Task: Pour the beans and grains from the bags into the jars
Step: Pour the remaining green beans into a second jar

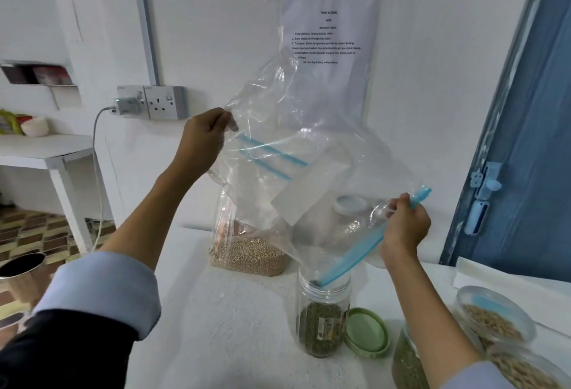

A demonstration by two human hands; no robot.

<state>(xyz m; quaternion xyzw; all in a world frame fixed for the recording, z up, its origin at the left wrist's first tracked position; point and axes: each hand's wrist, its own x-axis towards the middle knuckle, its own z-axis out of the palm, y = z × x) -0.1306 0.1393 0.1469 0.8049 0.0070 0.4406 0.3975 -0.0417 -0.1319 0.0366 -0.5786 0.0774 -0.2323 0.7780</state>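
I hold a large clear zip bag (309,153) upside down over an open clear jar (323,314) partly filled with green grains. My left hand (204,138) pinches the bag's raised bottom corner. My right hand (404,228) grips the bag's blue zip edge (355,255), whose lower end dips into the jar's mouth. The bag looks empty. The jar's green lid (367,333) lies beside it on the white table (216,311). Behind stands another clear bag of pale brown grains (250,252).
At the right are jars with tan beans (494,317) (525,367) and one of green grains (408,361). A white lidded jar (352,206) stands behind the bag. A metal bin (21,271) sits on the floor at left. Wall sockets (154,102) and a blue door (531,141) flank the table.
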